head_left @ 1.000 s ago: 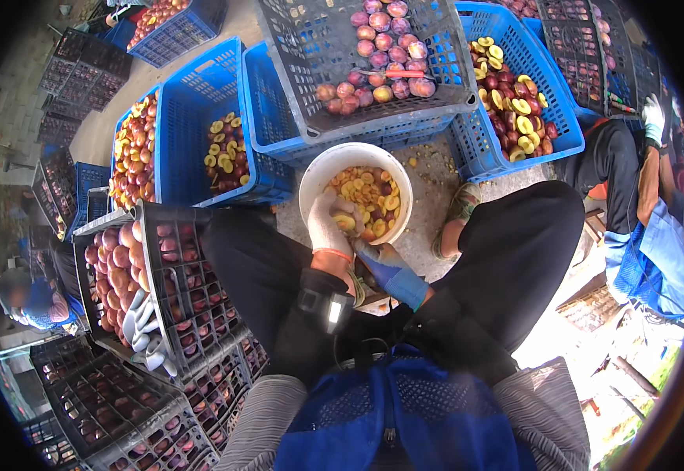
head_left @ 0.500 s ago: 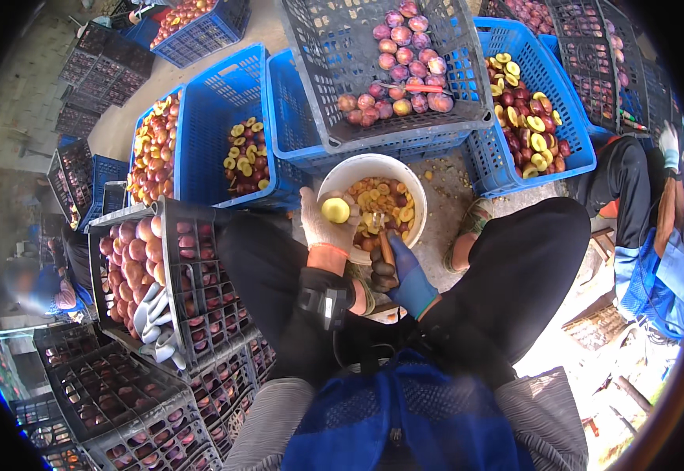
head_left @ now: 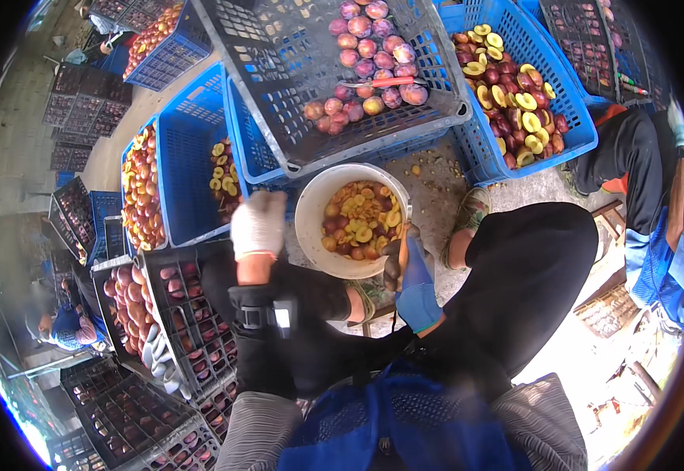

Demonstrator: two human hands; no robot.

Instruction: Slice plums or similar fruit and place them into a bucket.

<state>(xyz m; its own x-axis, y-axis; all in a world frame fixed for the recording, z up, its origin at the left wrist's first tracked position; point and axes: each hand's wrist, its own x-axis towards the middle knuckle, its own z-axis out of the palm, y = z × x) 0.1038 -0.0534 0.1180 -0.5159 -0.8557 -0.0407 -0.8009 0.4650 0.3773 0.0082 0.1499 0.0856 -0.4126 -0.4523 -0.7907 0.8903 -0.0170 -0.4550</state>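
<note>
My left hand (head_left: 259, 226), in a pale knitted glove, is above my left knee at the near corner of a blue crate (head_left: 193, 137) holding cut plum halves (head_left: 224, 170). Its fingers are blurred, and what they hold is hidden. My right hand (head_left: 416, 284), in a blue glove with dark fingers, is closed round a wooden-handled tool (head_left: 403, 250). The tool's metal end lies against the right rim of a white bucket (head_left: 308, 224). Wet yellow fruit pieces (head_left: 362, 212) fill the bottom of that bucket, which stands between my feet.
A tilted black crate (head_left: 267, 118) ahead holds whole plums and red-handled pliers or cutters (head_left: 385, 82). Plum halves fill a blue crate (head_left: 574, 110) at right. Beside my left leg, a black crate (head_left: 177, 314) of plums carries grey gloves (head_left: 156, 357). A co-worker (head_left: 648, 196) sits at right.
My left hand has moved left from over the bucket toward the blue crate; the cut plum it showed is out of sight. The tool has come out of the bucket's middle to its right rim.
</note>
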